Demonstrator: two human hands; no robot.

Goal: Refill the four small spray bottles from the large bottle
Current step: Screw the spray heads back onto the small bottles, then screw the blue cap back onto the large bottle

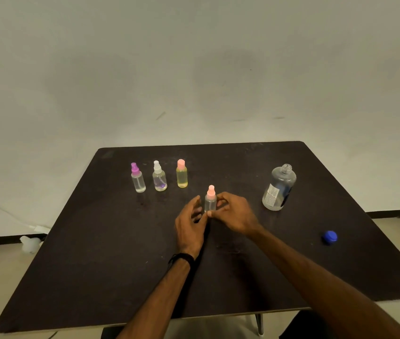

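Fourth spray bottle in hand, sprayer on.
My right hand (233, 214) pinches the pink-capped spray bottle (210, 200) mid-table; left hand (190, 222) spread beside it. Next, I judge: unscrew, then fetch the uncapped large bottle (278, 189).

Your arms are bare from the lower edge of the view to the fingers; no sleeves, gloves or rings can be made out. Your left hand (190, 225) carries a black cord bracelet (181, 258) at the wrist, wound in more than one strand, with a loose end hanging off its left side. Your right hand (233, 214) and wrist show nothing worn. Below the bracelet, at the bottom edge, dark clothing on your legs (299, 326) is partly visible; its detail cannot be read.
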